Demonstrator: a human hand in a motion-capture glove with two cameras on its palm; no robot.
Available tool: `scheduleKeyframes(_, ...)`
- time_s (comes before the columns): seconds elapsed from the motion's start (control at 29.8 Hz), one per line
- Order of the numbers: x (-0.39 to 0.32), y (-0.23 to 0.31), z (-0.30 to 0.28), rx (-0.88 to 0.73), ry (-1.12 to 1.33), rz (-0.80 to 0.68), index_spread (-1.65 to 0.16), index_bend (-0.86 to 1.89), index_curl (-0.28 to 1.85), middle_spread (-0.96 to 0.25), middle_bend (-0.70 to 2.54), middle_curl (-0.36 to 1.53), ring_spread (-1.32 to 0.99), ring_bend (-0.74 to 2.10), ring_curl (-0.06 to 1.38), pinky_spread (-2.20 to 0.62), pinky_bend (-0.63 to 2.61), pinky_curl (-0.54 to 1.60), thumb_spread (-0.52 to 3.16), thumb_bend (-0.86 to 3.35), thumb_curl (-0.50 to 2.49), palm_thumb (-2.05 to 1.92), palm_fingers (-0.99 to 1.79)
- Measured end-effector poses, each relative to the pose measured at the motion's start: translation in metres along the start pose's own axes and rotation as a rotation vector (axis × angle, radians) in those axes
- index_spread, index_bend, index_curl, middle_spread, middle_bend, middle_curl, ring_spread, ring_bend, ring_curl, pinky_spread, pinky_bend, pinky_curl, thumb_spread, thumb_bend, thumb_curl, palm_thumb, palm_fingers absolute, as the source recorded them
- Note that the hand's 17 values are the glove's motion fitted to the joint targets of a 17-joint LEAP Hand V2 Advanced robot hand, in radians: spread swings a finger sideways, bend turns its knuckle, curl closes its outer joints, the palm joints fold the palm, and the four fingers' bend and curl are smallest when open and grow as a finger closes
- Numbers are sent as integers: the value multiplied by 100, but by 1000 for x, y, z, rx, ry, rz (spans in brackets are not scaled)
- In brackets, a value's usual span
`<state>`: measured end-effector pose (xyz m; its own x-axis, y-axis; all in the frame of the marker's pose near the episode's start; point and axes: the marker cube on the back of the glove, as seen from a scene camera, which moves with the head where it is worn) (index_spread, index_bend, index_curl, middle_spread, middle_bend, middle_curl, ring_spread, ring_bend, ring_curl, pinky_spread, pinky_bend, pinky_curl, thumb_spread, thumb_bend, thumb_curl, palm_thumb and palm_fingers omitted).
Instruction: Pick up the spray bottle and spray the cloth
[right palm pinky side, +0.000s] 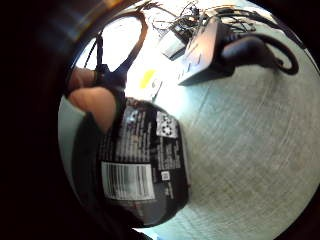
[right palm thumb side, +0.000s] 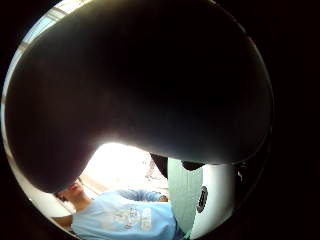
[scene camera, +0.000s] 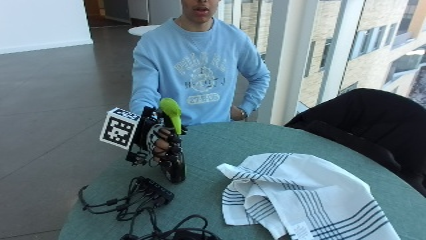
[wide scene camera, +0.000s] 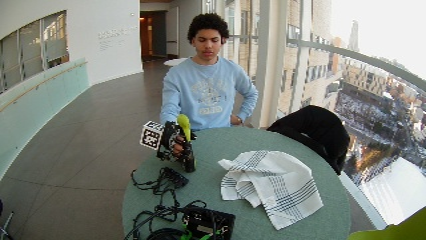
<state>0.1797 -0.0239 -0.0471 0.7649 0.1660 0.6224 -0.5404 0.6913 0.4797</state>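
Bare green table (scene camera: 219, 145) lies between spray bottle (scene camera: 174, 150) and cloth (scene camera: 299, 195); a cable tangle (scene camera: 136, 200) crowds the near side.

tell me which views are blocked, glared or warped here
Thumb side palm view: a dark shape close to the lens fills most of it, with bright glare beneath. Little finger side palm view: strong fisheye bend, the spray bottle label readable, white glare beyond it. Outside view: even daylight on the right hand, bottle and cloth. Wide outside view: windows washed out bright, railing lines curved.
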Motion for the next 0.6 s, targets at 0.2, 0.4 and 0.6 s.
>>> scheduleKeyframes(0.2, -18, -9, 7, -78, 78, -54, -26, 21, 34, -9, 29, 42, -9, 38, 36, 12, 19, 33, 96, 1, 44, 93, 110)
scheduleKeyframes(0.4, -55, -33, 24, -264, 161, -37, -25, 16, 36, -9, 28, 43, -9, 39, 37, 11, 21, 34, 92, -1, 47, 94, 115)
scheduleKeyframes(0.6, -83, -64, 43, -432, 271, -14, -23, 15, 37, -9, 29, 44, -9, 41, 38, 9, 23, 35, 88, -2, 49, 94, 119)
